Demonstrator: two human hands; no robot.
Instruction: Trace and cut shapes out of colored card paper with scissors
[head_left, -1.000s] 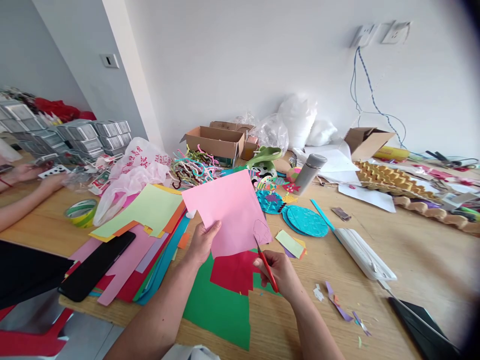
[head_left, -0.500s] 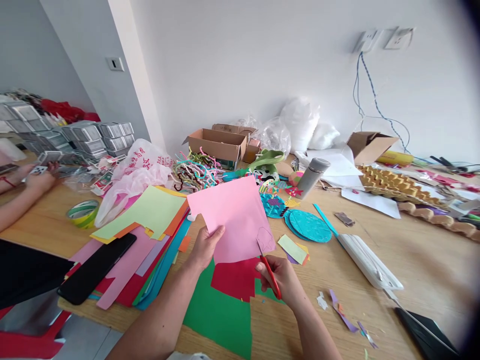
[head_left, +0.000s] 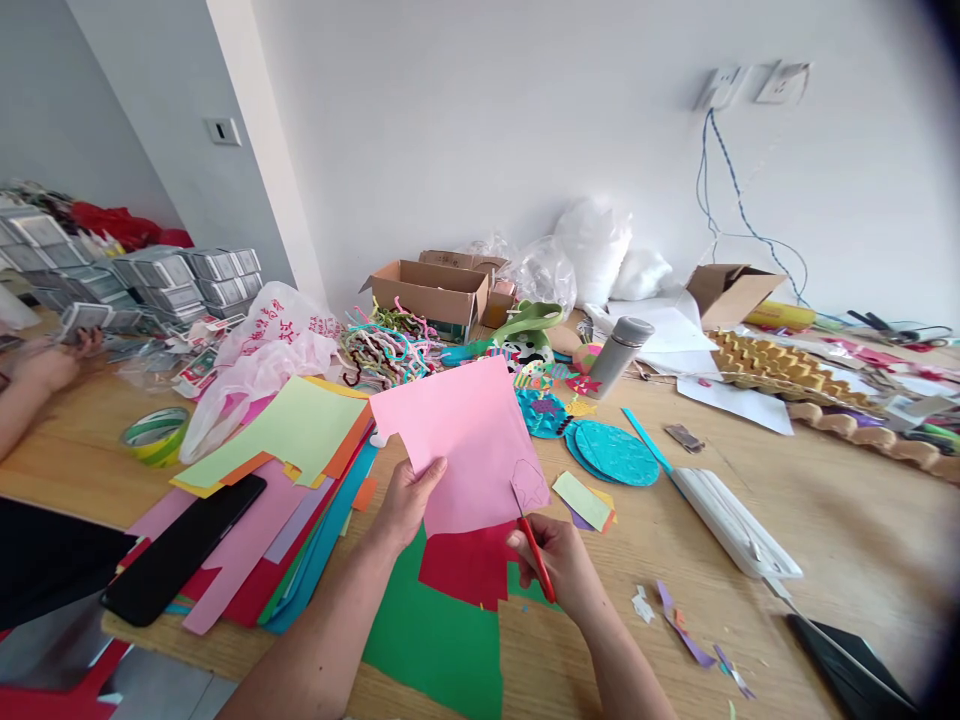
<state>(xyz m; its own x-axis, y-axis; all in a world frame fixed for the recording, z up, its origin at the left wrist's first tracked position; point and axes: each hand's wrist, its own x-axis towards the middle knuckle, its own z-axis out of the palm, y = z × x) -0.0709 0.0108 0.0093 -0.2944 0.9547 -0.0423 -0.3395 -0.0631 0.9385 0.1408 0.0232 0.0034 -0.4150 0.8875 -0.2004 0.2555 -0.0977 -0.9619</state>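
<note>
Beyond pink paper [head_left: 465, 440], bag [head_left: 259, 360] shows unreadable red characters [head_left: 279, 322].

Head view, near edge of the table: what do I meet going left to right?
Black phone → left hand, gripping the pink paper → right hand, holding the red scissors → paper scraps → black device at the near right corner.
</note>
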